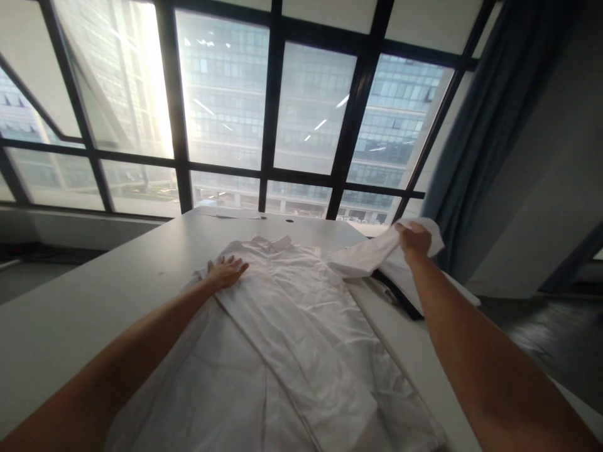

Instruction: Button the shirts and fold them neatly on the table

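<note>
A white long-sleeved shirt (301,301) lies spread on the white table, its collar at the far end and its hem toward me. One sleeve is laid diagonally across the body of the shirt. My left hand (228,272) rests flat with fingers spread on the shirt near the left shoulder. At the right, my right hand (414,240) is closed on the end of the other sleeve, lifting it above the table. That sleeve stretches from the right shoulder up to my fingers. Wrinkles run over the chest area.
The white table (117,276) extends left and behind the shirt. A black strip-like thing (398,294) lies under the raised sleeve. Beyond stand large black-framed windows (226,94); a dark blue curtain (485,144) hangs at the right.
</note>
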`<state>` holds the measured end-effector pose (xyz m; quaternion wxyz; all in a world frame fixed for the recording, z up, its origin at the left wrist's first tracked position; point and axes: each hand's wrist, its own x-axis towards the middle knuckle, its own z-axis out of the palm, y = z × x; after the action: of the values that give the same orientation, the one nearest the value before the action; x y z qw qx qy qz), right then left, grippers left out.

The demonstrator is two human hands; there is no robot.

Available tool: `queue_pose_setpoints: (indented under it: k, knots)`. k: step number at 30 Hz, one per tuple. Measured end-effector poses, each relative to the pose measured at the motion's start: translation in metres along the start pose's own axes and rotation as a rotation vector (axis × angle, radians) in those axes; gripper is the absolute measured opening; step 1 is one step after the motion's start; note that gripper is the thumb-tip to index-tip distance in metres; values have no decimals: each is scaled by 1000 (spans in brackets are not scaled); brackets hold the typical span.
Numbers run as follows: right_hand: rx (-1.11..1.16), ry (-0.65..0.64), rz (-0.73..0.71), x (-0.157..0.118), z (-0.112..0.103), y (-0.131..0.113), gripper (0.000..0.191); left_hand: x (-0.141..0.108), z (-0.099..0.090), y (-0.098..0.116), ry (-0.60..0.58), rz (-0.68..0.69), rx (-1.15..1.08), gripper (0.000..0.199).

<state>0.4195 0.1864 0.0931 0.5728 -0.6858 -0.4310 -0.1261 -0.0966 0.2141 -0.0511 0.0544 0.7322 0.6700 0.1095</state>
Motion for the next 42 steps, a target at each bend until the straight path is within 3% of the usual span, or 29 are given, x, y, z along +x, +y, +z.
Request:
queue_pose_setpoints:
  k: [1,3,5,7,11,14,16,19,21,25,28,31,34,37,39,40,42]
  knots:
    - [37,-29,-36,-9,0,-25,48,0,-2,-1,23,3,-57,69]
    - [153,-121,-327,-42,-2,-74,56,-4,-10,-1,84,11,-231,74]
    - [246,-279,-657,-94,-6,-114,60,-14,-21,-2,107,-1,-492,86]
    - [288,-500,-930,-157,-15,-140,61,-35,-34,-4,10,-18,-794,95]
    - [226,-1001,-1217,-266,-35,-152,63,-96,-61,-17,-323,-23,-1183,95]
    - [202,-1205,-1242,-301,-43,-143,59,-139,-75,-28,-448,-68,-1167,97]
    - [235,-1214,-1185,-306,-44,-137,55,-157,-79,-33,-441,-69,-1037,92]
    - [312,-1127,-1071,-304,-42,-130,48,-171,-78,-37,-354,58,-700,74]
    - [365,-1052,-1007,-303,-41,-126,46,-175,-76,-37,-355,139,-524,65]
    - [420,-969,-964,-302,-45,-120,41,-182,-80,-33,-358,179,-567,61]
    - [400,-1018,-963,-305,-49,-119,42,-186,-92,-28,-197,208,-648,60]
    - [391,-1127,-969,-312,-48,-119,42,-188,-102,-22,-35,238,-562,62]
    - [411,-1166,-962,-317,-40,-117,34,-193,-102,-19,-150,269,-375,63]
    - [302,-1083,-833,-310,-25,-115,31,-194,-93,-20,-294,217,-152,54]
    - [143,-997,-748,-296,-12,-116,44,-192,-89,-20,-330,177,-55,41]
    - [49,-963,-728,-287,-6,-116,54,-191,-89,-19,-303,169,-23,34]
    - [-155,-933,-708,-269,5,-117,68,-191,-94,-15,-126,177,26,24]
